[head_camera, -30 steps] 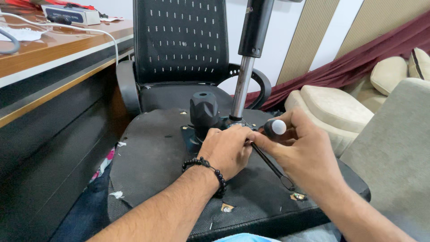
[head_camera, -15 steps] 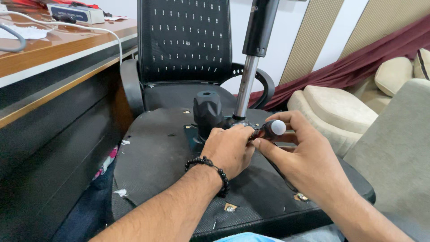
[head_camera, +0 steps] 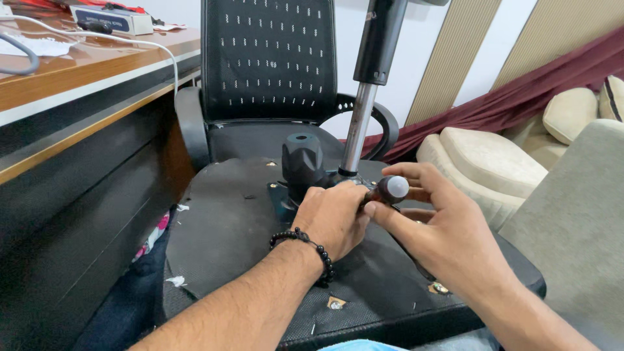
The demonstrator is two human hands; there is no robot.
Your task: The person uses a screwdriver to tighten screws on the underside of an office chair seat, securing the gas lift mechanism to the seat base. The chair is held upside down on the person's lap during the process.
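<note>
An upturned chair seat (head_camera: 227,227) lies in front of me, its black underside up. A gas-lift cylinder (head_camera: 361,123) rises from the metal mechanism at its centre, beside a black knob (head_camera: 302,159). My left hand (head_camera: 335,218), with a black bead bracelet on the wrist, rests closed on the mechanism at the cylinder's base. My right hand (head_camera: 432,231) holds a dark-handled tool with a white cap (head_camera: 392,189) between thumb and fingers, its tip hidden behind my left hand.
A black mesh-back office chair (head_camera: 266,65) stands just behind the seat. A wooden desk (head_camera: 78,78) with a cable and a small box runs along the left. Beige cushions (head_camera: 494,162) and a grey sofa arm (head_camera: 578,214) lie to the right.
The view has shifted slightly. My right hand has turned on the tool handle, fingers more spread. My left hand stays on the mechanism.
</note>
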